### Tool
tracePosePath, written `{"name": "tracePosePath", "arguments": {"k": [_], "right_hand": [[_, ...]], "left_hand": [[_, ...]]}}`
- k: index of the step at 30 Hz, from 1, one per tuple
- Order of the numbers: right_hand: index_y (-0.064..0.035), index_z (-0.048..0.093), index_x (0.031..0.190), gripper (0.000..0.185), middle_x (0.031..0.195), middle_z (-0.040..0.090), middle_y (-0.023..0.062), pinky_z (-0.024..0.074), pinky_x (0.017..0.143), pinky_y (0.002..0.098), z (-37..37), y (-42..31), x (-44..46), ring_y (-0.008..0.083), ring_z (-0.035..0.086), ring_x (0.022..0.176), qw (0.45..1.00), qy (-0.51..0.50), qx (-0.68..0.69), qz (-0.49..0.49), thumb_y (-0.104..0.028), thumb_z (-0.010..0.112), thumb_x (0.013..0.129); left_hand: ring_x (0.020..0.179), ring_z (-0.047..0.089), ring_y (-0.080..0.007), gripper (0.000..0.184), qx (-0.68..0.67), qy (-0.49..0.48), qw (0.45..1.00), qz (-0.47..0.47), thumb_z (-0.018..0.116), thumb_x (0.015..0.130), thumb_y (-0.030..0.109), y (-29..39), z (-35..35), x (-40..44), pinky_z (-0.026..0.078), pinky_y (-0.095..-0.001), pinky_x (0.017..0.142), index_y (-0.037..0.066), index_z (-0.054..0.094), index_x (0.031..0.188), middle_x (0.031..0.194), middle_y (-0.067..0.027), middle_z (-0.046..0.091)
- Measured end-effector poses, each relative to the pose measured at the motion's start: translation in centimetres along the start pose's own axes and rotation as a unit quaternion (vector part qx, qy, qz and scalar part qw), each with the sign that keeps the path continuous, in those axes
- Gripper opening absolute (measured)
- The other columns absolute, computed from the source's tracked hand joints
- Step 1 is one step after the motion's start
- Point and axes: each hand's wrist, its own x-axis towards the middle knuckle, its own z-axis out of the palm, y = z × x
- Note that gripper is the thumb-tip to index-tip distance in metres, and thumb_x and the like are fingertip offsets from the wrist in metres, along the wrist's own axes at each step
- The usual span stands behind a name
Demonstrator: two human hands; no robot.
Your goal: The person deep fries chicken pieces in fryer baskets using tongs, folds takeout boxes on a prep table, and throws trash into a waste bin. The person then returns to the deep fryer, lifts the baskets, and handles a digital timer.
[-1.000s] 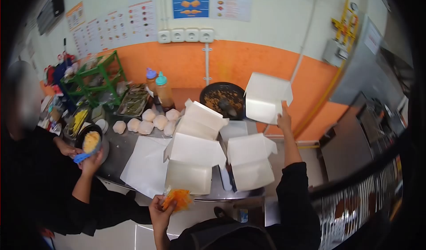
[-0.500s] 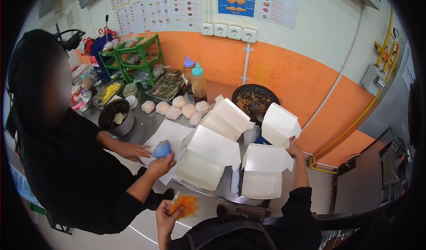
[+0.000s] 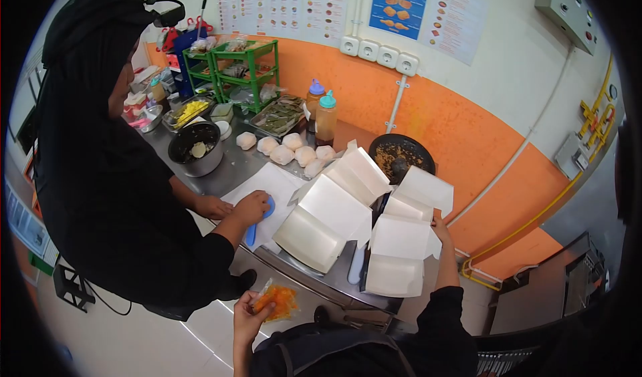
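My left hand (image 3: 249, 315) pinches a small clear plastic bag (image 3: 279, 301) of orange pieces, held out in front of the table's front edge. At the right end of the table, my right hand (image 3: 439, 231) grips the side of the back right white paper box (image 3: 408, 208), its fingers partly hidden behind the cardboard. That box stands with its lid raised. Just in front of it is another open white box (image 3: 394, 275). To their left are two more open boxes, a front one (image 3: 309, 242) and a back one (image 3: 351, 180).
A co-worker at left presses a blue rice scoop (image 3: 251, 234) onto white paper (image 3: 267, 183). Behind stand wrapped round portions (image 3: 282, 154), two sauce bottles (image 3: 326, 119), a pot (image 3: 195, 151), a green rack (image 3: 246, 69) and a black pan (image 3: 403, 151) of brown food.
My right hand has brought the back right box down over the blue thing seen between the boxes. The co-worker's scoop has turned and lowered onto the paper. The view has shifted left.
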Motion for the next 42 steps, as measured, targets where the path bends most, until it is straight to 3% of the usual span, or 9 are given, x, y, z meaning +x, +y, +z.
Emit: {"name": "tracePosePath", "arguments": {"k": [10, 17, 20, 23, 25, 28, 33, 36, 42], "right_hand": [[0.0018, 0.054, 0.112, 0.041, 0.103, 0.061, 0.0126, 0.0498, 0.072, 0.0346, -1.8, -10.2, -3.5, 0.0212, 0.06, 0.084, 0.921, -0.069, 0.25, 0.291, -0.034, 0.046, 0.092], [-0.0014, 0.056, 0.11, 0.068, 0.098, 0.062, 0.0125, 0.0519, 0.066, 0.0414, -2.5, -13.8, -8.1, 0.0236, 0.062, 0.079, 0.877, 0.049, 0.35, 0.326, -0.062, 0.038, 0.085], [-0.0017, 0.057, 0.11, 0.064, 0.094, 0.062, 0.0121, 0.0501, 0.064, 0.0386, -2.6, -13.2, -9.9, 0.0233, 0.061, 0.077, 0.806, -0.118, 0.517, 0.262, -0.059, 0.039, 0.087], [-0.0022, 0.056, 0.109, 0.059, 0.099, 0.062, 0.0131, 0.0467, 0.075, 0.0489, -1.0, -16.0, -12.9, 0.0326, 0.06, 0.087, 0.811, 0.239, 0.422, 0.328, -0.055, 0.037, 0.089], [0.0004, 0.055, 0.106, 0.045, 0.096, 0.059, 0.0156, 0.0434, 0.071, 0.0465, -0.2, -14.8, -15.5, 0.0338, 0.055, 0.088, 0.824, 0.469, 0.078, 0.309, -0.04, 0.044, 0.088], [-0.0003, 0.054, 0.104, 0.031, 0.101, 0.053, 0.0184, 0.039, 0.074, 0.0468, 8.7, -24.8, -21.0, 0.0353, 0.049, 0.095, 0.64, 0.707, -0.28, 0.108, -0.024, 0.048, 0.085], [0.0007, 0.043, 0.119, 0.046, 0.11, 0.047, 0.0218, 0.0325, 0.089, 0.0489, 35.1, -38.8, -31.6, 0.0394, 0.043, 0.106, 0.854, 0.449, -0.259, -0.055, -0.016, 0.056, 0.078], [0.0048, 0.04, 0.125, 0.052, 0.129, 0.038, 0.0299, 0.0244, 0.102, 0.05, 48.8, -39.8, -39.8, 0.0417, 0.031, 0.124, 0.964, -0.052, -0.259, 0.024, -0.015, 0.055, 0.08], [0.0032, 0.048, 0.112, 0.042, 0.115, 0.047, 0.0263, 0.0329, 0.095, 0.0468, 77.6, -49.5, -46.7, 0.0386, 0.042, 0.113, 0.728, -0.604, -0.312, -0.091, -0.017, 0.056, 0.076]], "left_hand": [[0.081, 0.061, -0.0115, 0.023, -0.005, 0.001, 1.0, -0.021, 0.067, 0.074, -0.006, 0.6, -2.5, -1.1, 0.05, -0.0232, 0.072, 0.001, 0.05, 0.088, 0.086, -0.0061, 0.062], [0.075, 0.062, -0.0113, 0.026, -0.003, -0.006, 1.0, -0.01, 0.067, 0.072, -0.008, -1.3, -10.8, -3.4, 0.051, -0.0233, 0.07, 0.003, 0.05, 0.087, 0.082, -0.0066, 0.063], [0.075, 0.062, -0.0111, 0.026, -0.014, 0.015, 1.0, 0.002, 0.067, 0.072, -0.008, -1.6, -14.0, -4.5, 0.051, -0.0233, 0.07, 0.003, 0.05, 0.087, 0.081, -0.0063, 0.063], [0.075, 0.06, -0.0108, 0.024, -0.04, 0.054, 0.998, -0.001, 0.068, 0.072, -0.008, -0.9, -17.0, -6.4, 0.049, -0.0219, 0.069, 0.001, 0.051, 0.087, 0.082, -0.006, 0.062], [0.075, 0.06, -0.0107, 0.024, -0.051, 0.079, 0.996, 0.002, 0.068, 0.072, -0.008, -1.1, -20.3, -8.4, 0.049, -0.0221, 0.069, 0.001, 0.051, 0.086, 0.081, -0.0056, 0.062], [0.074, 0.06, -0.0108, 0.023, -0.072, 0.147, 0.986, 0.009, 0.068, 0.072, -0.006, -1.2, -26.2, -13.8, 0.049, -0.0228, 0.069, 0.001, 0.052, 0.087, 0.081, -0.0053, 0.062], [0.076, 0.06, -0.0123, 0.023, -0.081, 0.312, 0.945, 0.05, 0.069, 0.075, 0.001, -1.8, -37.6, -23.1, 0.049, -0.0239, 0.07, 0.001, 0.055, 0.093, 0.084, -0.006, 0.062], [0.079, 0.061, -0.0125, 0.023, -0.136, 0.418, 0.894, 0.093, 0.069, 0.076, 0.004, -2.1, -44.9, -28.8, 0.049, -0.024, 0.072, 0.001, 0.055, 0.095, 0.086, -0.0067, 0.062], [0.082, 0.06, -0.0126, 0.03, -0.255, 0.593, 0.721, 0.253, 0.068, 0.077, 0.004, -3.7, -61.6, -41.3, 0.049, -0.0258, 0.074, 0.0, 0.052, 0.102, 0.091, -0.0064, 0.062]]}}
